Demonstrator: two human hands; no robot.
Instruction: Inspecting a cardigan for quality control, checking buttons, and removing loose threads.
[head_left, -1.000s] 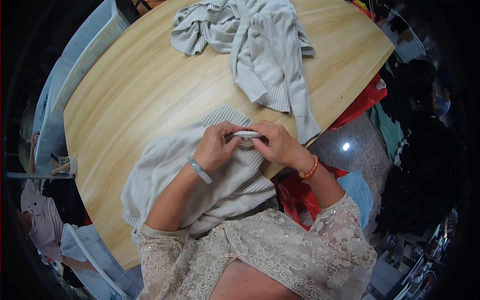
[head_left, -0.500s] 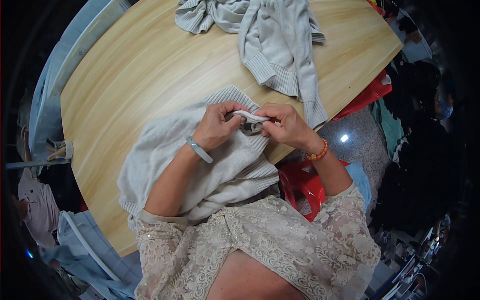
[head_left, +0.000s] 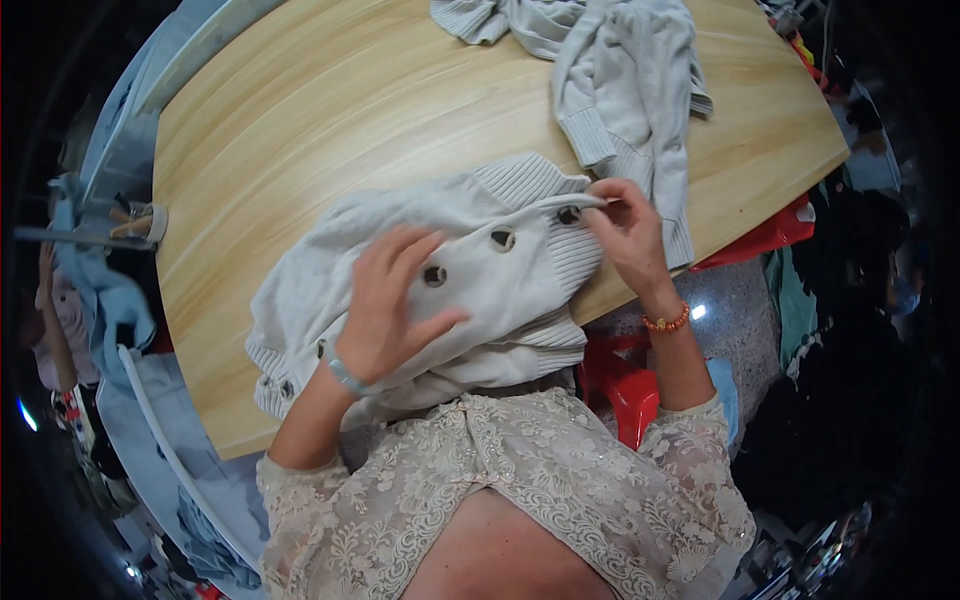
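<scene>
A pale grey knitted cardigan [head_left: 470, 310] lies on the near part of the table, with ribbed bands toward its right end. Along its front runs a row of round dark buttons [head_left: 502, 239] with pale rims. My right hand [head_left: 630, 235] pinches the front edge at the ribbed end, beside the last button there. Over the middle of the cardigan, my left hand [head_left: 385, 305] is open with fingers spread and slightly smeared by motion. Whether its palm touches the cloth cannot be told.
More pale grey knitwear [head_left: 635, 100] lies at the table's far side, a ribbed cuff hanging over the right edge. The wood-grain table [head_left: 330, 110] curves leftward. A red plastic stool [head_left: 620, 385] stands below its right edge. Dark cloth [head_left: 830, 400] is heaped at right.
Both hands were together at the ribbed end, pinching the edge band. My left hand has let go and moved left, opening. The front now lies flatter, its buttons showing.
</scene>
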